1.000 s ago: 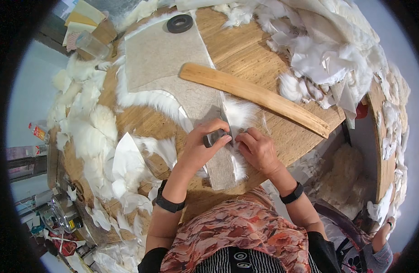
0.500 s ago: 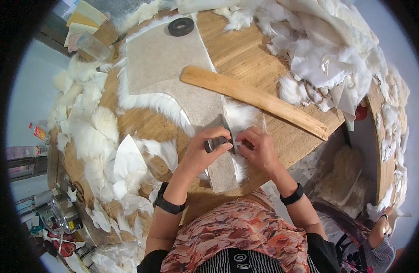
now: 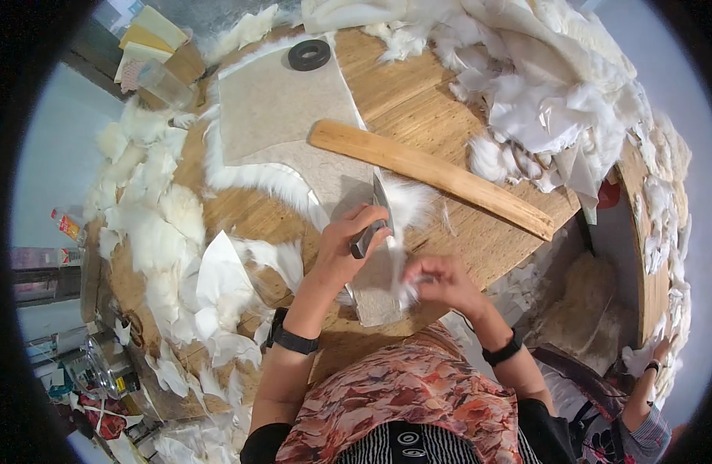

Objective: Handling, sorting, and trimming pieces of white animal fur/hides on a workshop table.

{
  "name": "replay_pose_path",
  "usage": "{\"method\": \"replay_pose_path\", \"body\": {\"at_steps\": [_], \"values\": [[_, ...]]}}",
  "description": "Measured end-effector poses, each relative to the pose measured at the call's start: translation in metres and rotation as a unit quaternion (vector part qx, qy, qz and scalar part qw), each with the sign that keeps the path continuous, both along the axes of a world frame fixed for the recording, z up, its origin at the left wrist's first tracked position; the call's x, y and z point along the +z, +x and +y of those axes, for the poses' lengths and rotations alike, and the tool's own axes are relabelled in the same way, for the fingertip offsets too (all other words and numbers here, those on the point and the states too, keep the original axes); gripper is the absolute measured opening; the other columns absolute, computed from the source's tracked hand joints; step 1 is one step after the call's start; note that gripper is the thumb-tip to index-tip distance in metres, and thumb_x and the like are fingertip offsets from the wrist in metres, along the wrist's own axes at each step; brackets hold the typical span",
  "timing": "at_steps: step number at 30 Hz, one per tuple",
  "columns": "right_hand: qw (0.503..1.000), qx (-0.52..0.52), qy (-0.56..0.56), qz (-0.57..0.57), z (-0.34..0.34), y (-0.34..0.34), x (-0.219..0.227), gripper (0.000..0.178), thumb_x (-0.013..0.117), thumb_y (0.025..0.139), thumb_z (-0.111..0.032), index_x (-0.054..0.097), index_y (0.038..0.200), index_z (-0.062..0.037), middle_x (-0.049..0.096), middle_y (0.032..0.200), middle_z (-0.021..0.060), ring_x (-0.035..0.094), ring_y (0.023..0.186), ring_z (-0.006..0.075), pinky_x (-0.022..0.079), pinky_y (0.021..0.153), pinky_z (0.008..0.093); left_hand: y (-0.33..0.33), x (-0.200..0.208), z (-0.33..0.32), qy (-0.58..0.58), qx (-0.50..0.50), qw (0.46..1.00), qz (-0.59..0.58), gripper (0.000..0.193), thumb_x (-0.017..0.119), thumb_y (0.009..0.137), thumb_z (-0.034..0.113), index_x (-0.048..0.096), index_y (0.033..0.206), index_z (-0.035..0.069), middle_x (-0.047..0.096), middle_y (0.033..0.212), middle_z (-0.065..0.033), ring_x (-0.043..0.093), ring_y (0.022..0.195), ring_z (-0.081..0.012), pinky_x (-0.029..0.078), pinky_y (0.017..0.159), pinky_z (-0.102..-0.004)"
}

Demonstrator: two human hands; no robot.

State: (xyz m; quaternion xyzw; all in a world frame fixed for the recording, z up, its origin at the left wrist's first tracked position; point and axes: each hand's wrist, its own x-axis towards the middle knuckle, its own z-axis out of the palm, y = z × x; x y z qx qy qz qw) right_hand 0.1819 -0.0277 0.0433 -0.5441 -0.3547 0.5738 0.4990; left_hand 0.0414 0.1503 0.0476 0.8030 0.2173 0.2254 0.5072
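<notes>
My left hand (image 3: 348, 241) is closed round a knife (image 3: 365, 236) with a dark handle, its metal blade pointing away from me over the hide. Beneath lies a pale, grey-beige fur hide (image 3: 290, 100), skin side up, with white fur showing along its edges. Its narrow end reaches toward me. My right hand (image 3: 445, 284) is at the right edge of that narrow end, fingers bent together beside a thin white strip of trimming (image 3: 402, 282). The strip and fingertips are slightly blurred, and they appear to pinch it.
A long wooden slat (image 3: 433, 178) lies across the hide and the wooden table (image 3: 418, 85). A black ring (image 3: 309, 55) rests on the hide's far end. White fur scraps (image 3: 166, 224) pile up on the left, more fur (image 3: 557, 93) at right. A co-worker's arm (image 3: 642, 394) shows lower right.
My left hand has lifted the knife slightly, and more of its blade shows. My right hand has moved toward me and a little right, along the hide's edge.
</notes>
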Motion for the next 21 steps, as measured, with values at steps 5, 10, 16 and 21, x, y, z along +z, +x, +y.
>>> {"method": "replay_pose_path", "body": {"at_steps": [5,10,16,21], "values": [[0.946,0.191,-0.127,-0.228,-0.087,0.043,0.034,0.022,0.072,0.079,-0.010,0.070,0.099,-0.0026,0.069,0.091,0.0052,0.065,0.086,0.0158,0.050,0.079,0.0292,-0.012,0.007,-0.003,-0.056,0.030,0.997,-0.051,0.015,0.068,0.087,0.008,0.060,0.100,0.006,0.060,0.087,-0.0047,0.058,0.079,-0.0152,0.046,0.069,-0.0285],[0.737,0.258,-0.213,-0.588,-0.116,0.041,0.091,0.036,0.079,0.074,-0.008,0.068,0.108,-0.0034,0.068,0.099,0.0087,0.068,0.079,0.0169,0.053,0.070,0.0316,-0.039,0.026,-0.013,-0.214,0.073,0.970,-0.085,0.011,0.069,0.087,0.008,0.063,0.095,0.003,0.061,0.086,0.0000,0.056,0.071,-0.0084,0.045,0.062,-0.0233],[0.912,0.099,0.072,-0.392,0.013,-0.022,0.130,0.075,0.085,0.073,-0.027,0.049,0.136,-0.0079,0.062,0.117,0.0146,0.069,0.077,0.0240,0.056,0.067,0.0337,-0.052,0.034,-0.070,-0.210,-0.068,0.974,0.042,0.015,0.071,0.085,0.010,0.066,0.098,0.003,0.067,0.086,-0.0033,0.060,0.069,-0.0092,0.048,0.059,-0.0263],[0.848,0.214,0.158,-0.458,0.042,-0.031,0.112,0.082,0.085,0.069,-0.040,0.047,0.134,-0.0079,0.064,0.112,0.0166,0.066,0.082,0.0375,0.055,0.070,0.0414,-0.071,0.040,-0.068,-0.307,-0.057,0.950,0.009,0.027,0.070,0.088,0.007,0.063,0.113,0.001,0.066,0.102,-0.0049,0.061,0.091,-0.0145,0.049,0.081,-0.0294]]}}
